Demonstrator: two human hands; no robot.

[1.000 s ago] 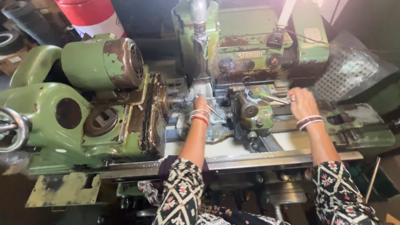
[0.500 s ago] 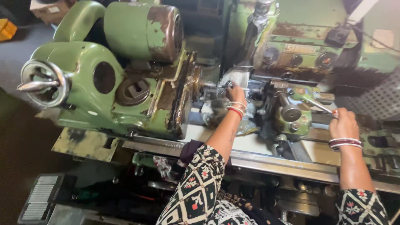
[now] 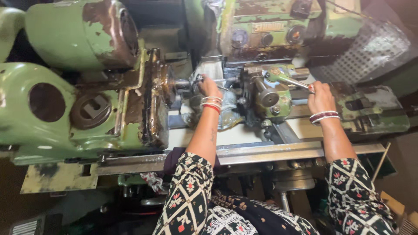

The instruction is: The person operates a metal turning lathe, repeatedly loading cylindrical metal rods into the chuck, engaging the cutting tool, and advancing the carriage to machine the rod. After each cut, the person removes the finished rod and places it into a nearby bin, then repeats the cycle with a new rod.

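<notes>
Workpiece: a small metal part [image 3: 197,81] sat at the chuck [image 3: 177,84] of the green lathe [image 3: 78,109], between headstock and tool block.
Left hand: the left hand [image 3: 208,88] pinched that part, fingers closed on it.
Right hand: the right hand [image 3: 320,96] clasped the steel lever [image 3: 291,81] on the green tool block [image 3: 266,91].
Progress: the part appeared seated or nearly so; whether any cutting had been done could not be told.
Surroundings: a mesh guard [image 3: 374,45] stood behind.

Your view swinging back right and closer over the worn green metal lathe [image 3: 82,109], its round handwheel slipping out of sight, your left hand [image 3: 208,86] staying by the spindle, your right hand [image 3: 321,96] now gripping the slim steel lever [image 3: 292,81]
</notes>
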